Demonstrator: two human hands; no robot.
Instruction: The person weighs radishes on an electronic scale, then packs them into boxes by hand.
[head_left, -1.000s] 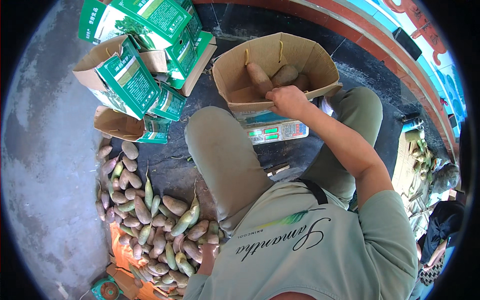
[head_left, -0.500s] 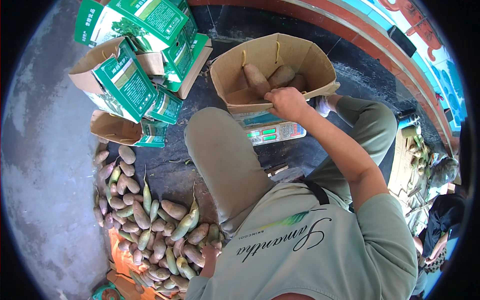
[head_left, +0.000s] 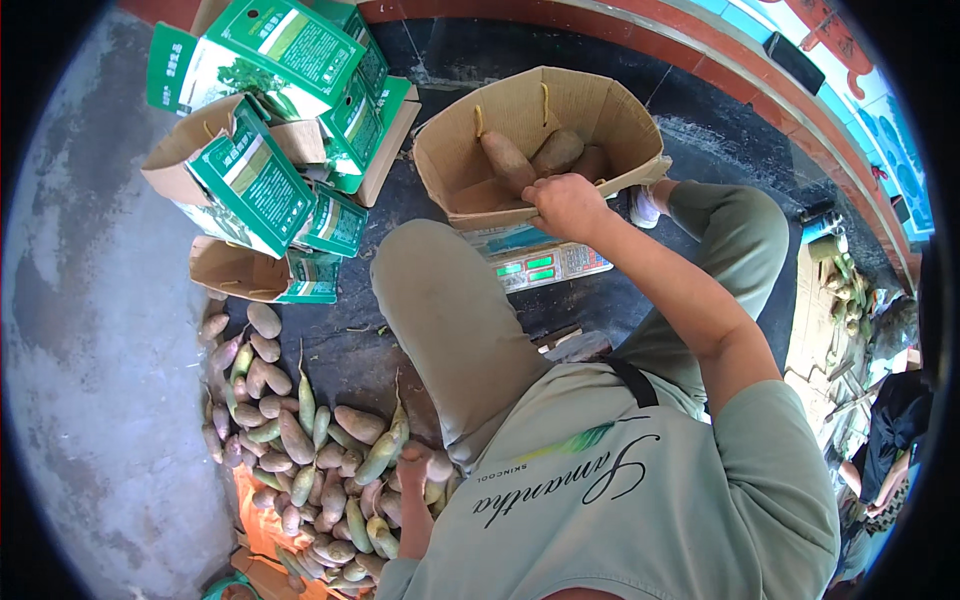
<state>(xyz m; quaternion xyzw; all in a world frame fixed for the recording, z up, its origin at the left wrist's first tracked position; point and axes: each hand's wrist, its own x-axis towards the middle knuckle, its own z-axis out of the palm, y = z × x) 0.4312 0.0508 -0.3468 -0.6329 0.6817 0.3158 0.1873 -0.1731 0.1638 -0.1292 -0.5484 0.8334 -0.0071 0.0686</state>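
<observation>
1. Head view, our right hand [head_left: 566,205]: fist-like over the near rim of the open brown carton [head_left: 540,140]. We can't tell if it grips the rim, a tuber, or nothing.
2. Carton sits on a digital scale [head_left: 545,265] on the dark floor, between our knees. About 3 sweet potatoes [head_left: 508,160] show inside, leaning on the far wall.
3. Our left hand [head_left: 412,465]: down at the sweet potato pile [head_left: 300,440] by our left knee, fingers curled among the tubers. Mostly hidden by our shirt, so hold or no hold is unclear.
4. Risk: carton overhangs the scale. Weight from the right hand on the rim could tip it or skew the reading.
5. Risk: tubers lean loose inside. Any dropped in could bruise them or shift the carton.
6. Risk: pulling 1 from the pile's middle could roll neighbours toward the concrete [head_left: 90,330].
7. Risk: stacked green-and-brown cartons [head_left: 260,150] lean close at left; a knee or elbow swing could knock them over.
</observation>
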